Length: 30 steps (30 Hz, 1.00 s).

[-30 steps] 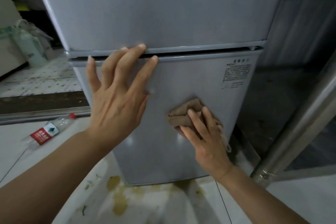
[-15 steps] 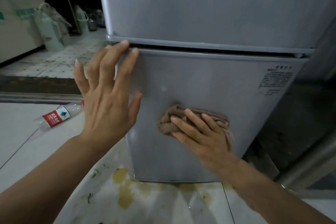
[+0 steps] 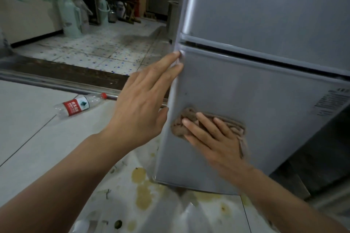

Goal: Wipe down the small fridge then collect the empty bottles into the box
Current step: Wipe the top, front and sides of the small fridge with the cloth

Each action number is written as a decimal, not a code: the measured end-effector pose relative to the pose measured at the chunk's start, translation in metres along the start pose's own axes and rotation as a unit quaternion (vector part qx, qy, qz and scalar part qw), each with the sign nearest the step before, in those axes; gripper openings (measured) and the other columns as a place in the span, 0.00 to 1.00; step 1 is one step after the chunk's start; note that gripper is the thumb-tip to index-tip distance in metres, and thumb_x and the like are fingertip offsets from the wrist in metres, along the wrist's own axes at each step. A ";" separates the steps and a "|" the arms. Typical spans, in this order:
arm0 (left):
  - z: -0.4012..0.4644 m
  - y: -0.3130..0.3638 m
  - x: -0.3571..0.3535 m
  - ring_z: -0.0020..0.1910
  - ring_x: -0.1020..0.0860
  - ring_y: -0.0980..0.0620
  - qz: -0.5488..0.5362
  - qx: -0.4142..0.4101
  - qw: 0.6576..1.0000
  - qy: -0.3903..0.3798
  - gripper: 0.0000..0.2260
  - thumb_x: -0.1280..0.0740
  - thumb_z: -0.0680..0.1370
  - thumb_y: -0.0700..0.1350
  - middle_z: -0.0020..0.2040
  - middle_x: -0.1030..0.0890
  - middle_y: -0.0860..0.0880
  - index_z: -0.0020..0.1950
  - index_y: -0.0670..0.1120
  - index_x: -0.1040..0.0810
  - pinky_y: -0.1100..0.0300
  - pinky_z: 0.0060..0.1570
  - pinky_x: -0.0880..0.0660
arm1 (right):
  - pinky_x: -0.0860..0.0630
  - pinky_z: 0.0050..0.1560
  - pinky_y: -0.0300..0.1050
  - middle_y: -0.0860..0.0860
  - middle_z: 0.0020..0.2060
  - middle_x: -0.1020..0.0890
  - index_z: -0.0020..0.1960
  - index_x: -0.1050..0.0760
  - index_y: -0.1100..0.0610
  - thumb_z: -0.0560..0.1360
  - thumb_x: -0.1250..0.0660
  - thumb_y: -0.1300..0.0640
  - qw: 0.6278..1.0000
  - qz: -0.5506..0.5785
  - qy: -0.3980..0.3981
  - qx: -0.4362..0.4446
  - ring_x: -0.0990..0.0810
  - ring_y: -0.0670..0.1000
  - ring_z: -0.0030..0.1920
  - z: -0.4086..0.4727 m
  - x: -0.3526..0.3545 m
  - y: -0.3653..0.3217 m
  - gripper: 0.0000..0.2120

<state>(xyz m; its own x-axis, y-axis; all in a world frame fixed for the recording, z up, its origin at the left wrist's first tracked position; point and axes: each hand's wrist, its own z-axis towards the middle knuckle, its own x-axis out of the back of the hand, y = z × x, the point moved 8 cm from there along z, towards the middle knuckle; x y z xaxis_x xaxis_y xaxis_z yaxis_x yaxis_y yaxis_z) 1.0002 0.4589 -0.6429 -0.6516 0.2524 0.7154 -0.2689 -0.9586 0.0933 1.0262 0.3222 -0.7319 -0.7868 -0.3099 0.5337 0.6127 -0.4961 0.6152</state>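
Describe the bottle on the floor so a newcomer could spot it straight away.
Start at the grey fridge and look left, past the left hand resting on its door edge. On the pale floor just before the metal door track lies the bottle, on its side. It is clear plastic with a red label and red cap, unlike the pale green jugs standing farther back.

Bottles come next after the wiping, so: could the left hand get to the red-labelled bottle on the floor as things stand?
Probably yes. The left hand is empty, resting on the fridge door's left edge, and the bottle lies on bare floor to its left with nothing between them. It would likely need a lean or reach down.
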 end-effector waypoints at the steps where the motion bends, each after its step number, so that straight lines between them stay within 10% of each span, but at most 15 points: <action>1: -0.003 -0.005 0.000 0.72 0.38 0.48 -0.002 0.012 1.000 -0.010 0.39 0.28 0.67 0.41 0.76 0.43 0.50 0.75 0.45 0.41 0.50 0.67 0.40 | 0.35 0.66 0.52 0.51 0.68 0.30 0.66 0.29 0.54 0.76 0.41 0.63 1.000 0.007 0.001 0.001 0.32 0.57 0.70 0.005 0.005 0.005 0.19; 9: -0.018 -0.051 0.003 0.71 0.38 0.52 -0.076 0.143 0.987 0.007 0.36 0.28 0.69 0.39 0.72 0.34 0.51 0.74 0.50 0.40 0.49 0.71 0.45 | 0.43 0.72 0.56 0.54 0.68 0.30 0.63 0.24 0.59 0.80 0.40 0.64 0.977 0.015 0.162 -0.138 0.36 0.60 0.70 0.101 0.050 0.047 0.14; 19: -0.048 -0.066 -0.013 0.65 0.30 0.51 -0.116 0.164 0.979 -0.038 0.34 0.29 0.69 0.39 0.69 0.31 0.51 0.72 0.52 0.38 0.61 0.61 0.38 | 0.39 0.69 0.54 0.52 0.60 0.20 0.56 0.18 0.55 0.76 0.45 0.60 0.994 -0.028 -0.086 0.060 0.27 0.57 0.66 0.061 -0.027 -0.047 0.18; 30: -0.062 -0.080 -0.045 0.58 0.32 0.64 -0.188 0.223 0.954 -0.066 0.34 0.29 0.70 0.40 0.68 0.31 0.54 0.72 0.53 0.39 0.69 0.54 0.37 | 0.42 0.69 0.57 0.52 0.59 0.19 0.54 0.19 0.56 0.78 0.37 0.61 0.992 -0.060 0.093 -0.067 0.29 0.57 0.68 0.104 0.016 0.005 0.10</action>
<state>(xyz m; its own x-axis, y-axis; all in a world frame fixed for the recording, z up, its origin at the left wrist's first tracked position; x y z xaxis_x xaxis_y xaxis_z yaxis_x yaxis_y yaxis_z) 1.0075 0.5326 -0.7254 -0.4654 0.5992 0.6514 -0.1182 -0.7714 0.6253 1.0249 0.3994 -0.6599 -0.8610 -0.3802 0.3379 0.5086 -0.6380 0.5781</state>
